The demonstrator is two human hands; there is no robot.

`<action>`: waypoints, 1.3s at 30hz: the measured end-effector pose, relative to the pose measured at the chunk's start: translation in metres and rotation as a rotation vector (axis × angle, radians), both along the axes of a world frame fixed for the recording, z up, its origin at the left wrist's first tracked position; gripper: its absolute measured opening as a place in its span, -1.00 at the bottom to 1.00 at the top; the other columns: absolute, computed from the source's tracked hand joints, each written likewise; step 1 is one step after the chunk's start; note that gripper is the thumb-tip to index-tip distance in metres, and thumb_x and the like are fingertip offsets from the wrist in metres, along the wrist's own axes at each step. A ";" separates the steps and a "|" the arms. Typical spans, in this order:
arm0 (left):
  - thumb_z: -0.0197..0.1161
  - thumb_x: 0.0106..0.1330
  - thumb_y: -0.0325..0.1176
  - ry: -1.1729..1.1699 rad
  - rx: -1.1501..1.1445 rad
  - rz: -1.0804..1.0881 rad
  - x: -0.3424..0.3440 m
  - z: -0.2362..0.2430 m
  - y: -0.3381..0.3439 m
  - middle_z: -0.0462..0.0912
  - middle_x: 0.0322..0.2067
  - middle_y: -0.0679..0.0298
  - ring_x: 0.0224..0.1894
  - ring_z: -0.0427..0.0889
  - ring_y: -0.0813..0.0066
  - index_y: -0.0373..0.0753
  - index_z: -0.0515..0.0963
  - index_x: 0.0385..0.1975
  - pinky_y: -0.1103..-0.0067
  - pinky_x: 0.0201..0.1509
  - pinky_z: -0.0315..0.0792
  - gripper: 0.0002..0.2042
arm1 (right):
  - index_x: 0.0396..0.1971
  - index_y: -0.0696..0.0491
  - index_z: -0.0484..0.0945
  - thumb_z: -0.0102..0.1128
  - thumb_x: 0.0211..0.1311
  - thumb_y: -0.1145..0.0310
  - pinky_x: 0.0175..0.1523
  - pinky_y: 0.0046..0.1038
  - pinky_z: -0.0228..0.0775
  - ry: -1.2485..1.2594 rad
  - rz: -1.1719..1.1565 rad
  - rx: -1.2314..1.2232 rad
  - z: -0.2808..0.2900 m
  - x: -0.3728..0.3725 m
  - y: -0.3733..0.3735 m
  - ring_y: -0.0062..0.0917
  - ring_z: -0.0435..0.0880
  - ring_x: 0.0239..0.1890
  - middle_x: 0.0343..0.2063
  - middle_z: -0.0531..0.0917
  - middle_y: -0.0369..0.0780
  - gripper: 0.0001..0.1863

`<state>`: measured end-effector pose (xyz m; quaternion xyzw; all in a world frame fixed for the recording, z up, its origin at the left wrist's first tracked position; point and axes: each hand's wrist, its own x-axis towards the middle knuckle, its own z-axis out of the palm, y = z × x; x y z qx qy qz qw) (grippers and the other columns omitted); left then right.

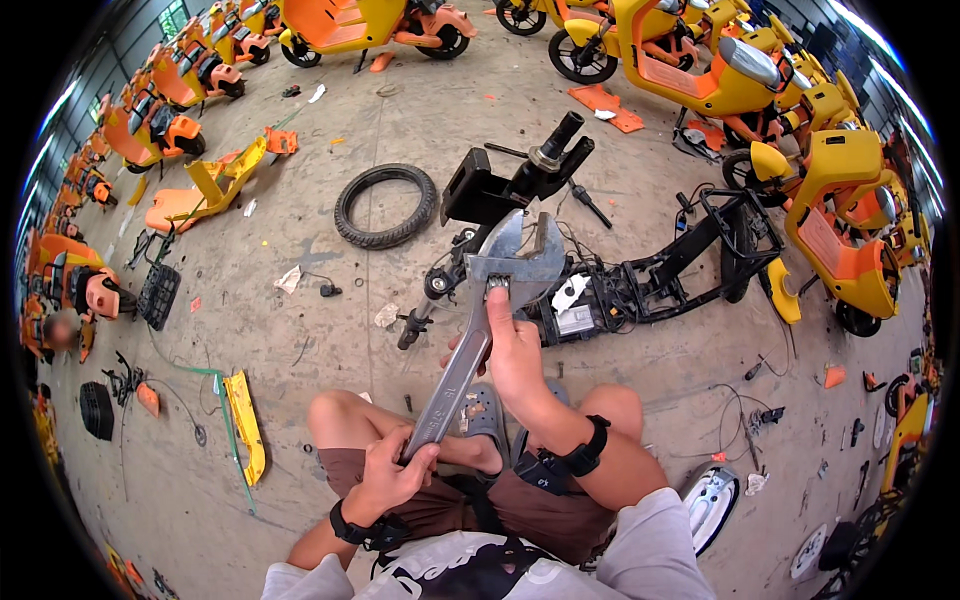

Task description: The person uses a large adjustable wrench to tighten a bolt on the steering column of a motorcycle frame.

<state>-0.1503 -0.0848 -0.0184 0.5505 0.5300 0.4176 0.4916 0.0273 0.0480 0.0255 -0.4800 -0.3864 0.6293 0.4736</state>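
A large silver adjustable wrench (pixel 455 365) lies diagonally before me, jaws up. My left hand (pixel 398 465) is closed round the lower end of its handle. My right hand (pixel 515 355) holds it just below the head, the thumb on the adjusting screw. Behind the wrench stands a black steering column (pixel 537 165) with a dark box (pixel 468 182) on it and a fork leg (pixel 437 283) lower down, partly hidden by the wrench. A bare black scooter frame (pixel 675 255) with wiring lies just beyond my right hand. My legs and grey clogs are below the wrench.
Rows of yellow-and-orange scooters (pixel 835 230) line the back and both sides. A loose tyre (pixel 355 200), yellow body panels (pixel 240 420), orange plastic pieces (pixel 605 105), cables and a silver-and-black oval part (pixel 715 500) are strewn on the concrete floor (pixel 300 350).
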 end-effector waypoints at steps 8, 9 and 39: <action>0.24 0.29 -0.45 -0.024 -0.055 0.005 -0.002 0.007 0.010 0.58 -0.66 0.29 -0.68 0.53 0.67 -0.42 0.51 -0.30 0.70 -0.65 0.39 -0.85 | -0.57 0.20 0.59 -0.28 0.34 -0.30 -0.62 -0.59 0.29 0.033 0.060 0.033 0.004 0.009 0.010 -0.48 0.68 -0.59 -0.65 0.65 -0.14 -0.19; 0.24 0.29 -0.45 -0.032 -0.049 0.016 -0.002 0.007 0.011 0.58 -0.66 0.29 -0.68 0.53 0.67 -0.43 0.51 -0.31 0.70 -0.65 0.39 -0.86 | -0.57 0.21 0.59 -0.30 0.34 -0.31 -0.62 -0.58 0.28 0.042 0.069 0.042 0.005 0.008 0.009 -0.50 0.67 -0.59 -0.66 0.65 -0.15 -0.18; 0.17 0.29 -0.47 -0.003 -0.011 -0.037 -0.020 -0.009 0.020 0.52 -0.57 0.22 -0.64 0.50 0.54 -0.41 0.36 -0.17 0.66 -0.58 0.39 -0.79 | -0.86 0.15 0.41 -0.18 0.25 -0.37 -0.58 -0.38 0.25 -0.129 -0.102 0.079 -0.012 -0.002 0.022 -0.50 0.50 -0.73 -0.88 0.42 -0.22 -0.15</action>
